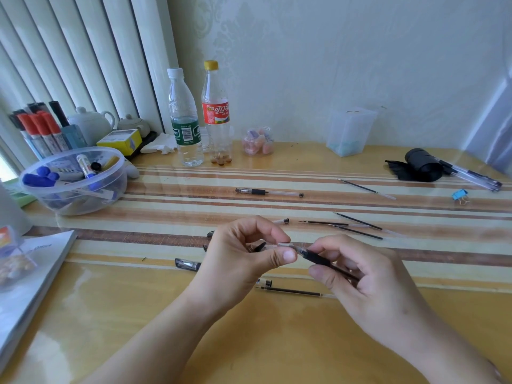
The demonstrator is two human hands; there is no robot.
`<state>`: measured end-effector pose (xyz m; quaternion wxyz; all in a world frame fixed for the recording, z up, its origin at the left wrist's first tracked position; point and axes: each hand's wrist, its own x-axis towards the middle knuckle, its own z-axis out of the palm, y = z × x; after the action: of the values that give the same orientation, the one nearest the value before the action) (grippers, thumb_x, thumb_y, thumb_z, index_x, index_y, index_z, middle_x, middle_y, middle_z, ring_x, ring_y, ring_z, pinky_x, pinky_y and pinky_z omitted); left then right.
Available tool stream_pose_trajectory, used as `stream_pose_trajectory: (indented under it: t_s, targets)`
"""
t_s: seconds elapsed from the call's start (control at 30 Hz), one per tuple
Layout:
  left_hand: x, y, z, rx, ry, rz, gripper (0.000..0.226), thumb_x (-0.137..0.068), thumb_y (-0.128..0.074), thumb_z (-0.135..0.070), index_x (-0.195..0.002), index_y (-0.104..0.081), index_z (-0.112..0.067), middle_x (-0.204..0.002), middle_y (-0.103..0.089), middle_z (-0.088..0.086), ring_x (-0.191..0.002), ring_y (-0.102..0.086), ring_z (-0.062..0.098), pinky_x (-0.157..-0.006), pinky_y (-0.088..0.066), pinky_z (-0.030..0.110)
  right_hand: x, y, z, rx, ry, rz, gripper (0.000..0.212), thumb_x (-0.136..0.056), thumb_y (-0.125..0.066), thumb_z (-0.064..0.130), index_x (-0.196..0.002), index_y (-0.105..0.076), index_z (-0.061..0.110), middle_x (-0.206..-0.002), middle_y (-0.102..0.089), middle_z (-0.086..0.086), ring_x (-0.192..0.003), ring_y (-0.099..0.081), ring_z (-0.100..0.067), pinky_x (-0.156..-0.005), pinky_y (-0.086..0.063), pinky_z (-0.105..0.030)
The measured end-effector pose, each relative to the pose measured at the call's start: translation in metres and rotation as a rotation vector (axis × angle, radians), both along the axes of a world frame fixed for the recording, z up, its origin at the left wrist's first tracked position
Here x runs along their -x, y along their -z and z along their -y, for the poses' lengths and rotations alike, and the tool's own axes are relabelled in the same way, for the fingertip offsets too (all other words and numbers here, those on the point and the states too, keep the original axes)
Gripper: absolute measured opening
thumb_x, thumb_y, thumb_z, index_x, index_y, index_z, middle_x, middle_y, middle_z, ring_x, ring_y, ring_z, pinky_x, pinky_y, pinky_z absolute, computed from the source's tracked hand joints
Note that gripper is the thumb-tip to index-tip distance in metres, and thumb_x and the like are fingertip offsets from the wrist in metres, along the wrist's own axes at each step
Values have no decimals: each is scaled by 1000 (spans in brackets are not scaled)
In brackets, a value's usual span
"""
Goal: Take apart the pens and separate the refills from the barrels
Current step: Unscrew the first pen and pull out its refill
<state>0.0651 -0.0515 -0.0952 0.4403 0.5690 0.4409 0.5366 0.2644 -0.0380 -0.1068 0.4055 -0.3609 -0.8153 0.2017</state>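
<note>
Head view, left to right. Round clear plastic tub of blue-capped markers (pixel 73 180) stands at the far left of the striped yellow surface (pixel 277 342), out of the working area. Left hand (pixel 243 259) pinches the clear barrel end of the black-gripped gel pen (pixel 313 257), steadying it; right hand (pixel 368 281) curls round the black grip section, apparently to twist or pull it free. Thin black refills (pixel 357 225) lie grouped beyond the right hand, well apart from the black pen caps (pixel 187 264) on the left, probably for sorting.
</note>
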Motion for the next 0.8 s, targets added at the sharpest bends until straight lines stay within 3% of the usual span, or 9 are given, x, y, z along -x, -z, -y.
stream_pose_trajectory:
  t_s: [0.1,0.17,0.23,0.37,0.47,0.57,0.63,0.73,0.8]
  targets:
    - [-1,1,0,-29,-13,-59,22,-58,-90,-22,-65,-69,-24,-61,-65,-12,-53,-51,-1,-56,-40,11,-2,-2,-2,-53,14,71,19,-80,-75,23,-98,-70,26,-82,-63,18,-67,-58,-1,-59,-38,-7]
    - [-1,1,0,-66,-32,-127,20,-60,-87,-26,-64,-67,-21,-58,-62,-12,-47,-43,-2,-52,-34,9,-4,-2,-2,-87,40,87,21,-79,-76,19,-100,-73,22,-90,-65,16,-76,-61,0,-62,-44,-9]
    - [1,3,0,-88,-55,-173,22,-62,-87,-30,-66,-67,-21,-55,-56,-8,-45,-34,3,-49,-30,13,-4,-3,0,-101,72,62,20,-77,-77,23,-97,-74,24,-86,-66,15,-72,-61,-4,-58,-47,-17]
    - [1,6,-2,-86,-25,-168,23,-58,-85,-39,-68,-69,-25,-69,-61,21,-54,-36,37,-54,-32,30,-5,-6,1,-83,149,77,18,-80,-69,48,-91,-71,33,-72,-66,23,-56,-58,-5,-47,-42,-17]
    - [2,7,-2,-92,-23,-161,25,-57,-82,-43,-68,-68,-26,-73,-63,22,-55,-36,31,-54,-32,31,-5,-6,1,-73,113,115,23,-85,-55,51,-98,-67,37,-74,-65,20,-53,-57,-8,-46,-44,-24]
    - [4,7,-4,-79,-30,-160,27,-59,-87,-37,-68,-68,-21,-65,-58,16,-54,-33,20,-51,-30,23,-5,-3,2,29,97,82,18,-76,-73,47,-90,-65,38,-79,-61,23,-51,-50,-7,-47,-36,-9]
    - [5,7,-4,-69,-28,-155,27,-60,-87,-35,-69,-67,-19,-66,-59,8,-53,-35,16,-52,-32,22,-6,-2,1,22,121,95,17,-74,-78,39,-81,-62,35,-70,-59,25,-49,-47,-7,-46,-32,-8]
    - [5,8,-5,-75,-36,-157,29,-57,-88,-38,-69,-68,-20,-69,-64,17,-56,-41,33,-58,-37,30,-5,-5,1,-23,134,167,26,-84,-55,55,-85,-68,32,-64,-60,25,-49,-52,-9,-45,-32,-11]
    - [6,9,-5,-81,-40,-164,30,-58,-88,-38,-70,-67,-20,-64,-62,9,-54,-38,29,-56,-34,28,-6,-6,2,11,112,152,30,-82,-52,60,-92,-66,35,-70,-61,25,-44,-47,-11,-44,-30,-12]
